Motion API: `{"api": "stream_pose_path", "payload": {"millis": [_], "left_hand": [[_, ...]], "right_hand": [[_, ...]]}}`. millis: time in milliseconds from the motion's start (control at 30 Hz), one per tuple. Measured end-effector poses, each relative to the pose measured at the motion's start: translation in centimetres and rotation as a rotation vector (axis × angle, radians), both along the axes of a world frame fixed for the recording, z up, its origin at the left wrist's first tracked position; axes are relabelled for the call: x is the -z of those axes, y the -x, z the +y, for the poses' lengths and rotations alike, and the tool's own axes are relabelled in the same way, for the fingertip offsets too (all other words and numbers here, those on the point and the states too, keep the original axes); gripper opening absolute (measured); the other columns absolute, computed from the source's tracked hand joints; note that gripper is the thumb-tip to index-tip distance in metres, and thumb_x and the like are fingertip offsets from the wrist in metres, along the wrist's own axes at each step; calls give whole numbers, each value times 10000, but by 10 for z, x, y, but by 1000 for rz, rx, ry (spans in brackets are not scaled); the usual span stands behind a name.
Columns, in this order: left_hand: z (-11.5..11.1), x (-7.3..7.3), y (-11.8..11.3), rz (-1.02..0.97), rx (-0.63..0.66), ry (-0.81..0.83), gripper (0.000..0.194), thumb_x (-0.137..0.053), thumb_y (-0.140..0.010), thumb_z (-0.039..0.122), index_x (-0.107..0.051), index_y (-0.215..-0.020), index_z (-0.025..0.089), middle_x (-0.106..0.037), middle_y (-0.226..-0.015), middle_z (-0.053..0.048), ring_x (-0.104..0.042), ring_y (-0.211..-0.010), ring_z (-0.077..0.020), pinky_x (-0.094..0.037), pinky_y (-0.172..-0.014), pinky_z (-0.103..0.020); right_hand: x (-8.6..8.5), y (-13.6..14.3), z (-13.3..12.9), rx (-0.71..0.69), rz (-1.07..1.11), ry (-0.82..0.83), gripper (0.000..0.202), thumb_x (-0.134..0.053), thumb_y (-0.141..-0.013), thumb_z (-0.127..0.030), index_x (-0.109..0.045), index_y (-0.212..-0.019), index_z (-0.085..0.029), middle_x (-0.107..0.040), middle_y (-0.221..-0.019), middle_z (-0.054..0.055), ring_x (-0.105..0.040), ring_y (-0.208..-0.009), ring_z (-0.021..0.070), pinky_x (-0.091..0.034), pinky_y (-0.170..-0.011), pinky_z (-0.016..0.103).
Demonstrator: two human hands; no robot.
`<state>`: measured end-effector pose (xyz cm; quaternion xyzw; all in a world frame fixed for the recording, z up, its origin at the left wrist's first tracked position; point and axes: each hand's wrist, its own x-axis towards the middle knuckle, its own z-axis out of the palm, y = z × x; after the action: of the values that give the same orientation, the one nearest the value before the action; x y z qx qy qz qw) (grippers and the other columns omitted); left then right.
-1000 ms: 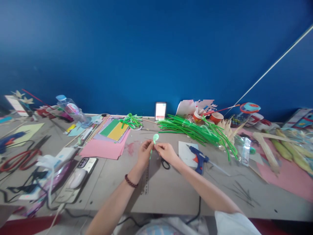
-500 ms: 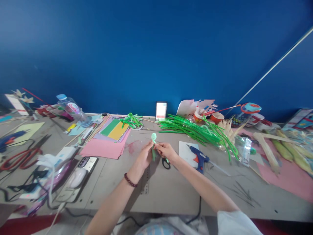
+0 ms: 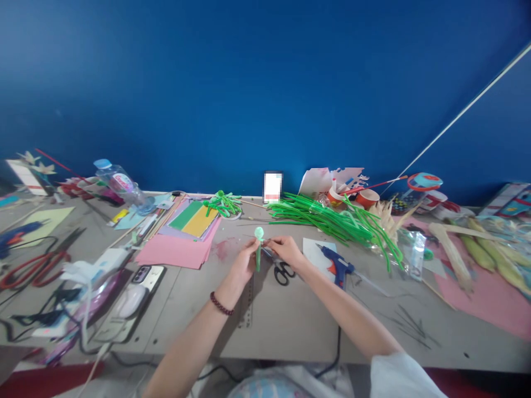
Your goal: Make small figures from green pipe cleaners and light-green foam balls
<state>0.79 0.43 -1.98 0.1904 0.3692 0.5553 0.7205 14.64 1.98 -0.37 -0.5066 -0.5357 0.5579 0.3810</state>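
Observation:
My left hand [image 3: 245,261] is closed in a pinch on a green pipe cleaner [image 3: 259,253], which stands roughly upright with a pale green round coil at its top. Close beside it on the right, my right hand [image 3: 285,249] has its thumb and fingers pressed together. What lies between those fingertips, if anything, is too small to tell. Under my right hand, scissors with black handles [image 3: 282,278] lie on the table. A metal ruler [image 3: 246,312] lies below my left hand.
Many green pipe cleaners [image 3: 323,216] lie behind my hands. A blue glue gun [image 3: 341,266] rests on white paper at the right. Coloured sheets [image 3: 176,251], a phone [image 3: 120,315] and a plastic bottle [image 3: 122,179] are to the left. Thin dark wires [image 3: 415,327] lie at the right front.
My right hand has come slightly away from the pipe cleaner, to the right and up. More of the scissors shows. The pipe cleaner now stands straighter in my left hand.

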Motion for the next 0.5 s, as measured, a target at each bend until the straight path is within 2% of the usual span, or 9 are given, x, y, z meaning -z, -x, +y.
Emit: {"api": "stream_pose_path", "payload": {"millis": [100,200,400,500], "left_hand": [[2,2,1,21,-41,50,287,-856,-478,217,-656,-672,147,-667,-591,2,-587,-510,-120,-446,-529,-239],[2,2,2,30,-24,54,313,-871,-452,235,-663,-666,140,-668,-592,0,-580,-508,-110,-436,-520,-225],[0,0,2,48,34,21,294,-866,-468,252,-658,-649,150,-638,-572,18,-554,-493,-97,-416,-498,-210],[0,0,2,56,41,7,253,-851,-499,223,-651,-638,155,-626,-563,21,-550,-495,-96,-412,-501,-206]], "right_hand": [[-2,-1,1,35,52,15,338,-661,-634,-429,-703,-768,-121,-414,-460,-74,-246,-420,41,-158,-408,208],[0,0,2,12,146,66,382,-674,-608,-398,-697,-880,-130,-422,-463,-84,-218,-408,36,-141,-398,204],[5,1,2,38,177,82,359,-688,-576,-415,-682,-798,-134,-463,-492,-72,-250,-411,34,-160,-405,196],[7,-1,4,51,148,82,345,-685,-577,-414,-674,-783,-139,-431,-470,-84,-230,-404,33,-150,-397,194]]}}
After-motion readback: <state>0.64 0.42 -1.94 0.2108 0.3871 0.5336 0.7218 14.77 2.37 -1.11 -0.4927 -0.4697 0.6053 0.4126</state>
